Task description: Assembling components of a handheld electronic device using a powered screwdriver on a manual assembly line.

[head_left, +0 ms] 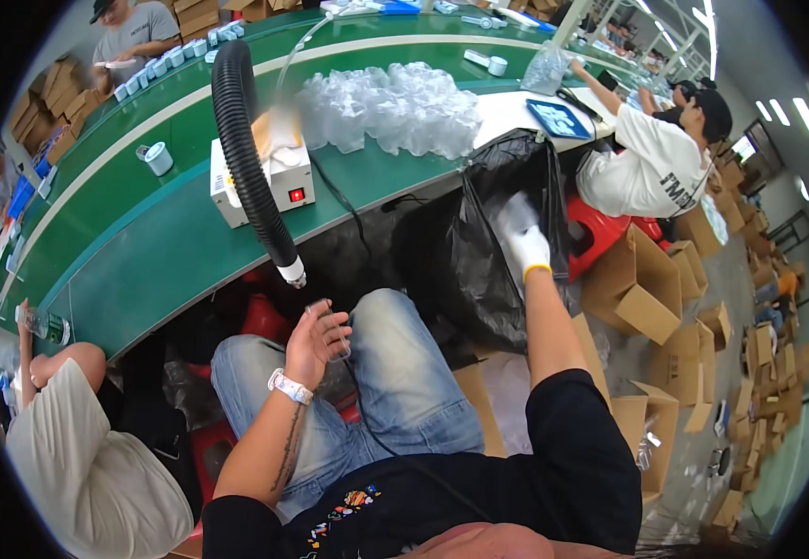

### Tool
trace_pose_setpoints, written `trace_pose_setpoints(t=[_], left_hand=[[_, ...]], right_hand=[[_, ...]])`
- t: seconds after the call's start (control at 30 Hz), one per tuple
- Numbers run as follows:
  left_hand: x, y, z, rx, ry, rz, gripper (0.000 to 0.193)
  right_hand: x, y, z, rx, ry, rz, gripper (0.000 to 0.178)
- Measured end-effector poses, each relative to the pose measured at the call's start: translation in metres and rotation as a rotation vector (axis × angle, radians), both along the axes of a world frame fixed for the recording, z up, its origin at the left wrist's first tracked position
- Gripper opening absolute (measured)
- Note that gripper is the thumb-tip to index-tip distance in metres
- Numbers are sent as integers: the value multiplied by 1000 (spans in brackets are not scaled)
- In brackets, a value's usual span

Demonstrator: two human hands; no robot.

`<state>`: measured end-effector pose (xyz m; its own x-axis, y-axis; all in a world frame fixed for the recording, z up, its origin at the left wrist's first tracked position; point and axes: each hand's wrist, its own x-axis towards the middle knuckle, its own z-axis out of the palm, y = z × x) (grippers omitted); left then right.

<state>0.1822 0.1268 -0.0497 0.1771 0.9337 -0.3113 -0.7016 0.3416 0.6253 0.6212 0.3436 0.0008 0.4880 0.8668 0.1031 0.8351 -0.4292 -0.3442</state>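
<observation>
My left hand (316,345), bare with a white watch at the wrist, is raised over my lap. Its fingers curl loosely around a small clear plastic piece (340,348), of which mostly a thin edge shows. My right hand (527,248) wears a white glove with a yellow cuff and reaches into the mouth of a black plastic bag (479,270). Whitish, see-through plastic (516,214), smeared by motion, is at its fingertips. Just beyond my left hand, a black corrugated hose (246,158) hangs down, its metal tip (293,274) pointing at my lap.
A white box (265,182) with a lit red switch stands at the green bench's (171,252) edge. Behind lies a heap of clear plastic (390,107). A tablet (558,118) is right. Co-workers sit at both sides (656,154), (97,456). Cardboard boxes (637,284) stand right.
</observation>
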Motion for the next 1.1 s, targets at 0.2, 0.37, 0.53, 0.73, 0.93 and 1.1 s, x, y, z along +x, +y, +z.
trace_pose_setpoints(t=[0.2, 0.37, 0.53, 0.73, 0.93, 1.1], left_hand=[[-4, -20, 11, 24, 133, 96, 43], [-11, -20, 14, 4, 48, 271, 44], [-18, -9, -1, -33, -51, 265, 38], [-20, -11, -6, -33, -306, 395, 38], [13, -22, 11, -62, -241, 255, 56], [-3, -38, -9, -322, 151, 308, 62]], right_hand=[[11, -36, -42, -402, 18, 173, 73], [-14, -56, -15, 29, -53, 152, 48], [2, -58, -14, 102, -40, 287, 57], [-181, -151, 32, 550, 269, 894, 73], [-305, -188, 4, 97, 943, 1101, 70], [-327, -164, -3, 18, 1004, 1035, 58]])
